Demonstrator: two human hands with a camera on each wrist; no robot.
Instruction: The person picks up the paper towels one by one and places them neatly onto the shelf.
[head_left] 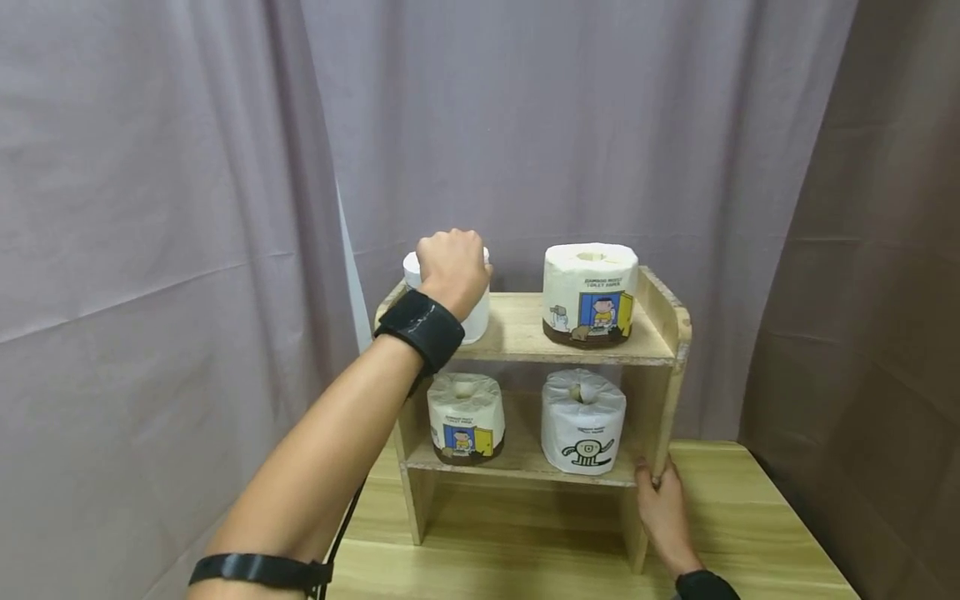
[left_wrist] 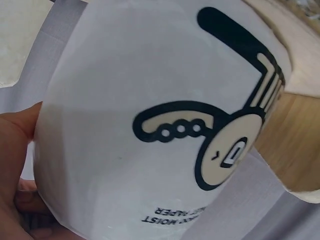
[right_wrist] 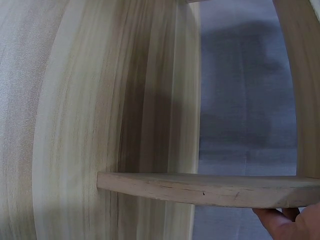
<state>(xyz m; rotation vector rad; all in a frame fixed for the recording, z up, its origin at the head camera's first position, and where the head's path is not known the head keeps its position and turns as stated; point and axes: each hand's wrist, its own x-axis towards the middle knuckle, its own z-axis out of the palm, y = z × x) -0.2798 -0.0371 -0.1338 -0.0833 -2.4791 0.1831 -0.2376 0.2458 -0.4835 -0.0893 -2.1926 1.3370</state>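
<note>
On the upper left of a small wooden shelf (head_left: pixel 517 327), my left hand (head_left: pixel 453 271) grips a white wrapped toilet paper roll (head_left: pixel 477 321) from above. The left wrist view shows that roll close up, a dark cartoon figure printed on its wrapper. Down at the lower right, my right hand (head_left: pixel 663 510) holds the shelf's side panel (head_left: pixel 671 400). In the right wrist view the thumb and part of the fingers curl at the panel's edge; the other fingers are hidden.
A cream toilet paper roll (head_left: pixel 588 296) stands at the upper right. Below it are a white roll (head_left: pixel 581 429) and, farther left, another cream roll (head_left: pixel 467 417). The shelf stands on a wooden table (head_left: pixel 517 571), with grey curtains (head_left: pixel 585 125) behind.
</note>
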